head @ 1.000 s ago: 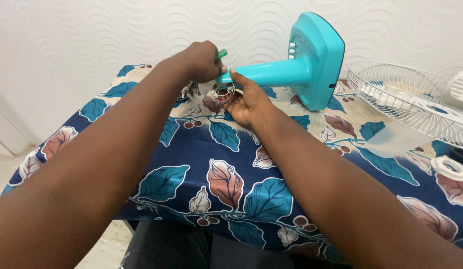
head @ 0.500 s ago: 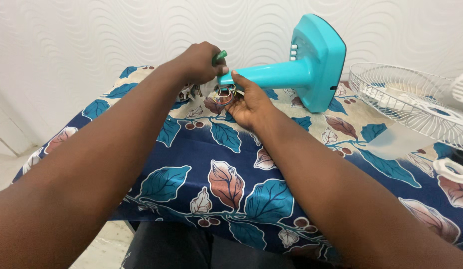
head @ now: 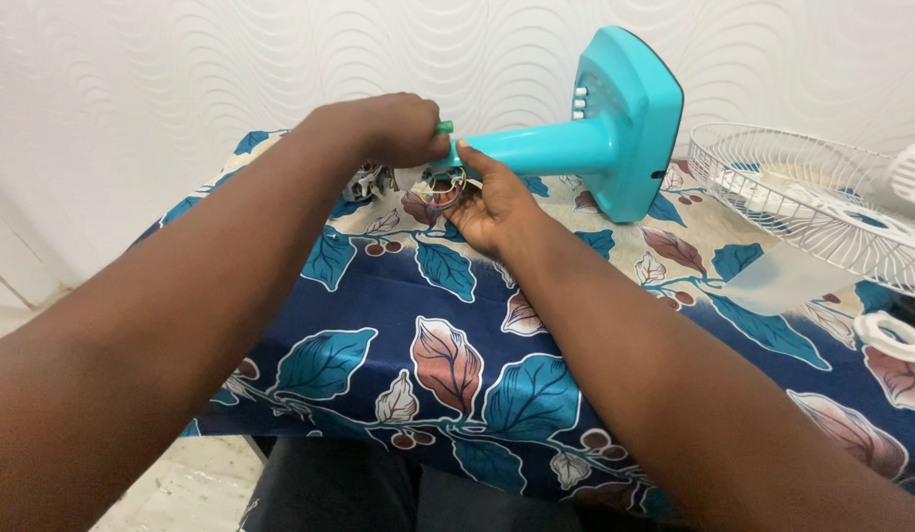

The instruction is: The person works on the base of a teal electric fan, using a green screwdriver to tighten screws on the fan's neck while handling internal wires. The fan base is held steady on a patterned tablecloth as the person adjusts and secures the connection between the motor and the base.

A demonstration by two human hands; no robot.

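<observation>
While dismantled, turquoise fan stand (head: 566,148) lies at upper centre: left hand (head: 383,128) clenched on green-handled tool (head: 443,127), right hand (head: 492,202) cupping loose wires (head: 443,185), apparently unfinished; grille (head: 802,202) off.

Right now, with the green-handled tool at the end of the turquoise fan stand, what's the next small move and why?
Probably keep the right hand cupped under the open end of the turquoise plastic fan stand and turn the green-handled tool in the left hand gently. The loose bundle of thin wires hangs right at that end, near both hands, so a slip could snag it.
</observation>
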